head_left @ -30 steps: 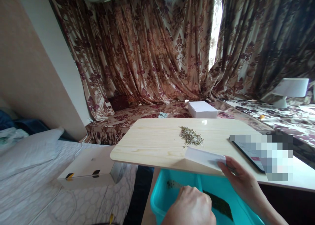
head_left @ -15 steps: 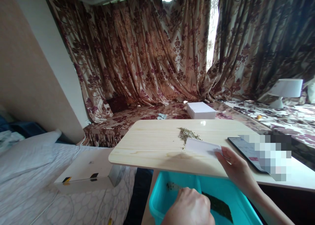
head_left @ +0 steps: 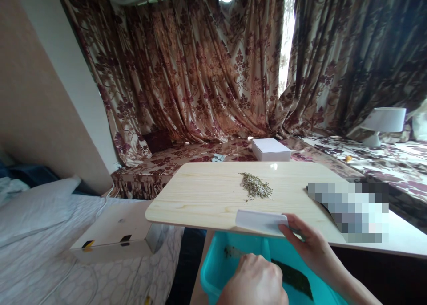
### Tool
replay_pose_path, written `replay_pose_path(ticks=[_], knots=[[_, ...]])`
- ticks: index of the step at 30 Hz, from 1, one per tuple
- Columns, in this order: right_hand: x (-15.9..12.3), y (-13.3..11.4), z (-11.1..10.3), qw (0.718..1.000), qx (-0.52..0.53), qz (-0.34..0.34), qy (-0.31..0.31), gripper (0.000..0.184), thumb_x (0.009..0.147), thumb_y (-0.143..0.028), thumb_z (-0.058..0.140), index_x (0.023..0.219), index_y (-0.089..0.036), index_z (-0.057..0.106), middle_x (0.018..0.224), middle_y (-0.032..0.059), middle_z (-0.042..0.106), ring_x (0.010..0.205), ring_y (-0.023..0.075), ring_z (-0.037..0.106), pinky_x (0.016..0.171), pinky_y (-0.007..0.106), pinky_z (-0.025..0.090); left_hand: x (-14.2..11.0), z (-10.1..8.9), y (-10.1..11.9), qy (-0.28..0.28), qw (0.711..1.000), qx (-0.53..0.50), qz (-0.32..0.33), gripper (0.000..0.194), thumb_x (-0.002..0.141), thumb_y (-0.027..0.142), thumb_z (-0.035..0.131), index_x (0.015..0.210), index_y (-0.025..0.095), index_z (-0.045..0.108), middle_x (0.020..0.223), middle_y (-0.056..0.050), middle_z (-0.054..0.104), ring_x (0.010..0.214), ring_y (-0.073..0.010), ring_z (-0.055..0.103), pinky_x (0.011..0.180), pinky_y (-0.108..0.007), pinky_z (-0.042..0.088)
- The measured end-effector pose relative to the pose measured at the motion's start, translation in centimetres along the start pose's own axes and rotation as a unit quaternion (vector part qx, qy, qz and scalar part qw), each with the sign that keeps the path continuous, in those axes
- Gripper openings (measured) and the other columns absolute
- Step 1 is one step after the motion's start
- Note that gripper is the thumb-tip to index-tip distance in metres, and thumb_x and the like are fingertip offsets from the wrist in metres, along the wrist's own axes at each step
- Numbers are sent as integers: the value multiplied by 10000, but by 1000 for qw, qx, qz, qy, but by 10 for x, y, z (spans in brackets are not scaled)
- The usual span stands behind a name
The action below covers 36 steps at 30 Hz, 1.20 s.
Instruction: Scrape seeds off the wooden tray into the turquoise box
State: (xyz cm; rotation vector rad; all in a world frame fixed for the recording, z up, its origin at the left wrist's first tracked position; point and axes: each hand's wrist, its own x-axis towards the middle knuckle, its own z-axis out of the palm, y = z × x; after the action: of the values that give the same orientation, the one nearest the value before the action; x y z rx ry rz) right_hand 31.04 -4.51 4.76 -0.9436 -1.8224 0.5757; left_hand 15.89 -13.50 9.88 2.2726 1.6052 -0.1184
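My right hand (head_left: 307, 245) pinches the right end of a flat white card (head_left: 260, 221), which lies along the table's near edge. Behind the card, a loose heap of small greenish-brown dried bits (head_left: 256, 187) is spread on the pale wooden table (head_left: 196, 193). My left hand (head_left: 255, 280) is closed in a fist over a turquoise divided bin (head_left: 213, 262) below that edge; whatever its fingers hold is hidden. Inside the bin, a dark green flat piece (head_left: 295, 280) lies right of the fist, and a few dark specks show in the left compartment.
A tablet-like device, mostly blurred out (head_left: 347, 211), lies on the table's right part. Beyond the table are a white box (head_left: 271, 150) and a lamp (head_left: 387, 120). Another white box (head_left: 116, 229) rests on the bed (head_left: 36, 260) at left.
My right hand has drawn the card toward me and slightly left, from beside the heap of dried bits to the table's near edge. My left hand has stayed nearly still.
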Motion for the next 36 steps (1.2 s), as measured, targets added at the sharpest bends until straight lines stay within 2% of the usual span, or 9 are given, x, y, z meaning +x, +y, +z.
replay_pose_path(ticks=[2, 4, 7, 10, 12, 17, 20, 27, 36], knots=[[-3, -2, -1, 1000, 3, -3, -27, 184, 816, -399, 598, 842, -225, 653, 739, 15, 722, 690, 179, 694, 631, 229, 568, -1, -1, 0, 0, 1000, -5, -5, 403, 806, 133, 338, 966, 47, 698, 895, -197, 663, 903, -321, 594, 786, -422, 483], [-3, -1, -5, 1000, 10, 3, -16, 184, 792, -401, 630, 842, -226, 657, 744, 18, 725, 699, 187, 696, 636, 241, 573, -3, 0, -1, 9, 1000, -14, -8, 404, 814, 136, 328, 948, 54, 700, 895, -194, 664, 906, -316, 594, 786, -413, 478], [7, 8, -17, 996, 56, 29, 67, 240, 737, -441, 676, 830, -223, 644, 766, 37, 734, 735, 213, 708, 688, 291, 589, -8, 3, -11, 33, 999, -32, -15, 391, 827, 162, 330, 921, 89, 702, 898, -175, 671, 908, -299, 593, 808, -400, 458], [24, 20, -31, 981, 90, 73, 153, 299, 674, -477, 716, 821, -227, 640, 792, 44, 745, 762, 231, 714, 734, 347, 593, -19, 6, -28, 47, 996, -67, -39, 368, 854, 209, 337, 909, 156, 697, 916, -130, 681, 934, -281, 584, 827, -387, 437], [35, 30, -38, 969, 93, 99, 205, 322, 648, -481, 731, 829, -230, 641, 831, 43, 749, 811, 239, 716, 818, 389, 573, -28, 7, -39, 55, 992, -99, -64, 340, 863, 220, 346, 890, 204, 685, 938, -84, 682, 957, -259, 574, 848, -371, 418], [47, 54, -38, 960, 82, 126, 236, 355, 649, -495, 725, 856, -218, 643, 864, 58, 751, 861, 250, 716, 882, 431, 544, -40, 11, -57, 77, 981, -134, -114, 286, 868, 212, 374, 866, 246, 657, 920, -29, 673, 932, -209, 575, 827, -311, 396], [47, 62, -31, 962, 91, 122, 226, 373, 655, -512, 725, 871, -218, 645, 864, 63, 754, 861, 253, 719, 878, 434, 547, -39, 19, -64, 89, 978, -134, -131, 261, 888, 245, 390, 882, 248, 650, 921, -22, 671, 937, -204, 579, 828, -297, 381], [51, 64, -10, 978, 103, 75, 164, 398, 707, -556, 687, 910, -216, 663, 875, 68, 754, 828, 238, 719, 828, 397, 569, -36, 35, -75, 98, 974, -160, -125, 235, 899, 288, 414, 865, 262, 645, 892, 6, 674, 917, -183, 586, 788, -258, 365], [51, 53, -6, 984, 86, 91, 127, 312, 752, -497, 658, 905, -225, 651, 896, 50, 752, 844, 216, 707, 815, 359, 559, -37, 29, -73, 79, 974, -164, -137, 254, 898, 246, 407, 920, 246, 660, 949, 5, 676, 960, -180, 578, 818, -243, 367]])
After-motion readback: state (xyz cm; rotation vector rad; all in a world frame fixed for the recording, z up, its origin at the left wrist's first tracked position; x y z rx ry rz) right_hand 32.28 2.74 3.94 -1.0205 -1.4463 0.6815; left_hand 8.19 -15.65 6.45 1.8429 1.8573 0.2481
